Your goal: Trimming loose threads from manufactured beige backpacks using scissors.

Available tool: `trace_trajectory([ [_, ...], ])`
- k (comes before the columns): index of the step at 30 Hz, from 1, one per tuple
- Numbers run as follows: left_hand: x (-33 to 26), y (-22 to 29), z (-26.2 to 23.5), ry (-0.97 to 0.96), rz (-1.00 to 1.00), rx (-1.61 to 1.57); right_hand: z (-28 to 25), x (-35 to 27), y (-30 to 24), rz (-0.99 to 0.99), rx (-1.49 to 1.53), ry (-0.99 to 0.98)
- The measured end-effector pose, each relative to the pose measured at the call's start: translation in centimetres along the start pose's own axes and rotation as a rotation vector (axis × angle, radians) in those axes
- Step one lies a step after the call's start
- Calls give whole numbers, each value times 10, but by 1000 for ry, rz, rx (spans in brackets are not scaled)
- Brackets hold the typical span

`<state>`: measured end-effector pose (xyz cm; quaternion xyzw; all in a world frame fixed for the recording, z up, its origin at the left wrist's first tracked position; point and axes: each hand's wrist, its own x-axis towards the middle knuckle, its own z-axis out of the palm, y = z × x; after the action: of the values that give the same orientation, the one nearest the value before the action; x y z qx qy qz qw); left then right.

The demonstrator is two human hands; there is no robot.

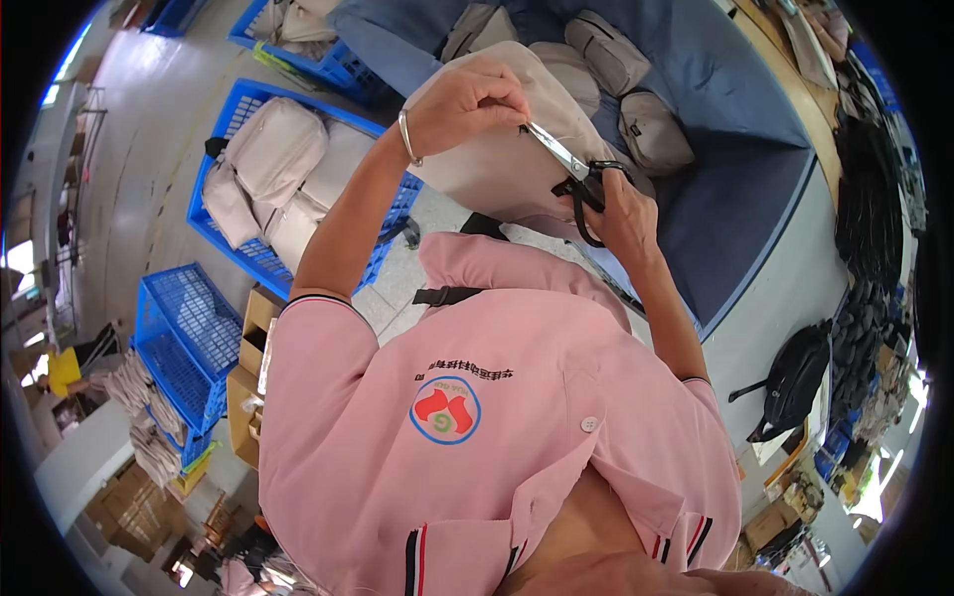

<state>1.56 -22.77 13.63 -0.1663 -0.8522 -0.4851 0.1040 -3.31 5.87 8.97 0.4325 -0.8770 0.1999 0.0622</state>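
shiny metal scissors (576, 167), matt cloth bag (487, 169)

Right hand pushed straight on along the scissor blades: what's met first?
Probably the left hand, right by the tips of the black-handled scissors. Depth is unclear; the beige bag behind might be met first instead.

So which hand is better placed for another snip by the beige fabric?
Probably the right: the right hand holds the black-handled scissors, their blades over the beige fabric. The left hand has no scissors; it is close to the blade tips.
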Motion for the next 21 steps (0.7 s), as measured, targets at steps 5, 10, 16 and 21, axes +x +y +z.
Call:
trace_trajectory([
  [5, -23, 9, -18, 64, -24, 77, 4, 13, -15, -88, 22, -44],
  [10, -36, 7, -22, 100, -54, 24, 8, 13, -23, -68, 103, -86],
  [16, -50, 0, -21, 150, -62, 26, 11, 26, -30, -129, 31, -71],
  [21, -72, -5, -24, 203, -94, -83, 23, 27, -33, -217, 78, -84],
])
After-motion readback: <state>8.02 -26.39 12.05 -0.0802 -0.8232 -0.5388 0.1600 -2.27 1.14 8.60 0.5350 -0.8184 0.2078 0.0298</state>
